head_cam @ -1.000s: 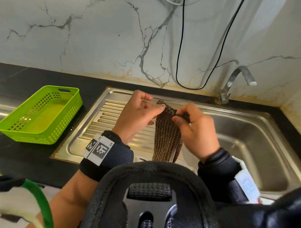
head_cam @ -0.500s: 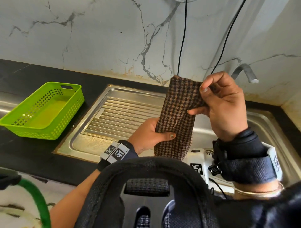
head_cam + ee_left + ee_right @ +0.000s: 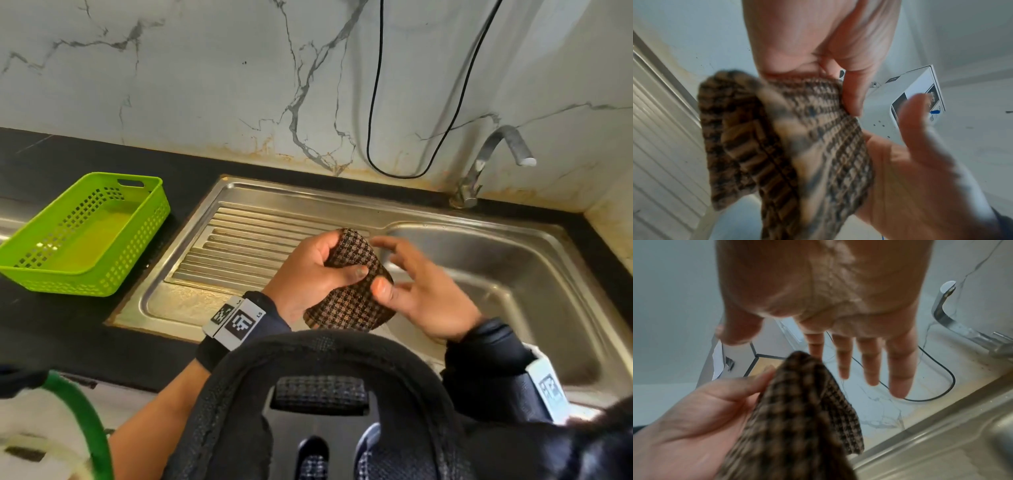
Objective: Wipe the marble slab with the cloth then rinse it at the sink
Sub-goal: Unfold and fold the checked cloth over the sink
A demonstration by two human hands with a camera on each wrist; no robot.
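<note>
A brown checked cloth [image 3: 352, 284] is folded into a thick pad over the steel sink [image 3: 513, 274], at the line between drainboard and basin. My left hand [image 3: 318, 263] grips it, thumb across its top and fingers curled behind. In the left wrist view the cloth [image 3: 797, 154] hangs doubled below that thumb. My right hand [image 3: 411, 274] is beside the cloth's right edge, fingers spread and straight, with its thumb at the edge. The right wrist view shows those fingers [image 3: 869, 366] extended past the cloth [image 3: 797, 410], holding nothing. Motion blur softens both hands.
A curved tap [image 3: 493, 150] stands at the back right of the basin, with no water visible. A green plastic basket [image 3: 85, 236] sits on the black counter [image 3: 68, 335] to the left. A black cable [image 3: 373, 102] hangs down the marble wall [image 3: 205, 85].
My right hand has let go of the cloth's top and come down open. The cloth has dropped from hanging upright to a folded pad in my left hand.
</note>
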